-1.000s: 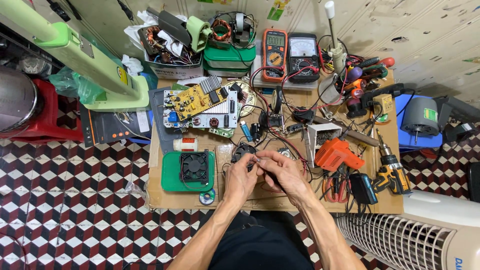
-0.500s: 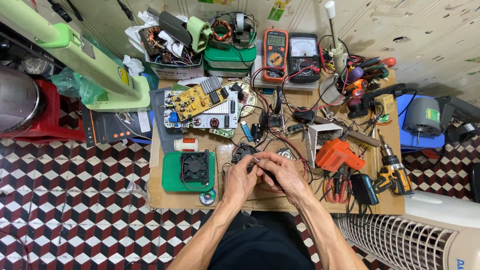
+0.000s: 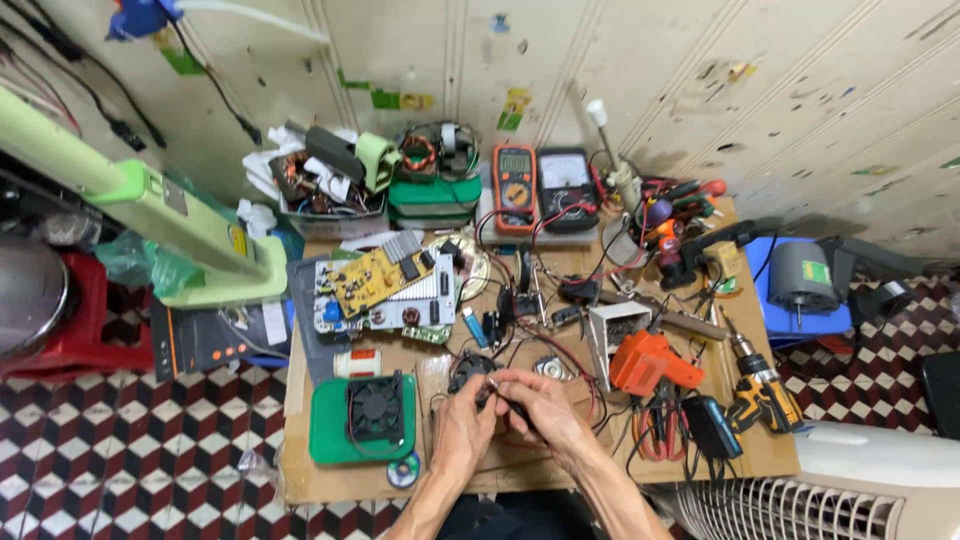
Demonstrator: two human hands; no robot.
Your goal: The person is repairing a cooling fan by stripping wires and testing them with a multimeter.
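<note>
Your left hand and right hand pinch a small dark part between meeting fingertips, black wires trailing away from you.

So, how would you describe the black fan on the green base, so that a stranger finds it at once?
Start at the low wooden table and go to its front left corner. There a flat green base carries a square black fan, just left of the left hand. Nothing else nearby is green with a round fan opening.

Low wooden table: green fan tray, circuit boards, orange glue gun, yellow drill, two multimeters.
</note>
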